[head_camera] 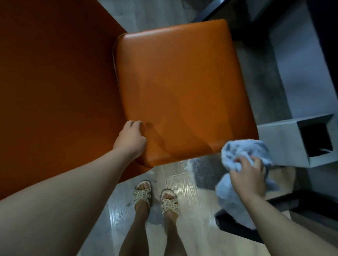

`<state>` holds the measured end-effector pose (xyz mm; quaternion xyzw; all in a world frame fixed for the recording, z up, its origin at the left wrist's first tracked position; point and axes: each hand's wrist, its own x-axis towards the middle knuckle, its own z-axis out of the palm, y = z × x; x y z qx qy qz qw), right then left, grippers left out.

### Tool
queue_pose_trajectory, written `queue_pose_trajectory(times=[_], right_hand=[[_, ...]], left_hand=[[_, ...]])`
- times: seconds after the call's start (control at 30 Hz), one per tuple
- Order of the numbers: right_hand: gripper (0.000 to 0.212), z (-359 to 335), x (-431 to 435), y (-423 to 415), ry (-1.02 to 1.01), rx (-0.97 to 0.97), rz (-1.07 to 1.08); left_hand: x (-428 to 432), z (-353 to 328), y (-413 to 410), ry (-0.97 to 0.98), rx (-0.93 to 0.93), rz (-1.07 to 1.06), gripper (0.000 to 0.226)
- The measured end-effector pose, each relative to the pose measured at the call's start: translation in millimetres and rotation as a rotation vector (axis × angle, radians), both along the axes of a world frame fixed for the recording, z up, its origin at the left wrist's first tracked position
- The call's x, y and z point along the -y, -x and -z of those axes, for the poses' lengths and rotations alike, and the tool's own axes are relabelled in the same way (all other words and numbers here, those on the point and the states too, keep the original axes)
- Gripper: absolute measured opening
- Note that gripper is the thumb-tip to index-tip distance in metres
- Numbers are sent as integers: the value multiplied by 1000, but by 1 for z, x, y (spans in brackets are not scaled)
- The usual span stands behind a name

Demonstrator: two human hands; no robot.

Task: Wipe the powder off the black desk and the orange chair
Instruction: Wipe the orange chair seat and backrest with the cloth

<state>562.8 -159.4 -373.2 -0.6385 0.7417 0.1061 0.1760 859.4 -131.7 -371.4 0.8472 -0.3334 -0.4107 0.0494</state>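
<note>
The orange chair fills the middle of the view, its seat (pixel 181 86) facing me and its backrest (pixel 51 76) spreading over the left side. My left hand (pixel 130 139) grips the seat's near left corner, fingers curled over the edge. My right hand (pixel 248 177) holds a bunched light blue cloth (pixel 237 187) in the air just off the seat's near right corner, above the floor. White powder (pixel 186 166) lies scattered on the floor below the seat's front edge. The black desk shows only as dark edges at the right (pixel 335 57).
A grey open-fronted box (pixel 278 143) stands right of the chair. A dark frame piece (pixel 235 228) sits on the floor under my right arm. My feet in sandals (pixel 156 200) stand on the wood-grain floor close to the chair's front.
</note>
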Motion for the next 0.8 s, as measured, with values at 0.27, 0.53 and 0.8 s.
queue_pose_trajectory(times=[0.27,0.53,0.8], right_hand=[[39,22,-38,-167,151,334,-753],[25,51,-57,-76,21,-35,-1058],[48,8,-27,-71,210,214,-376]], left_hand=[[1,3,-7,172,122,-351,55],[-4,7,-4,175,113,-200,54],[-7,14,8,59,100,-54,51]])
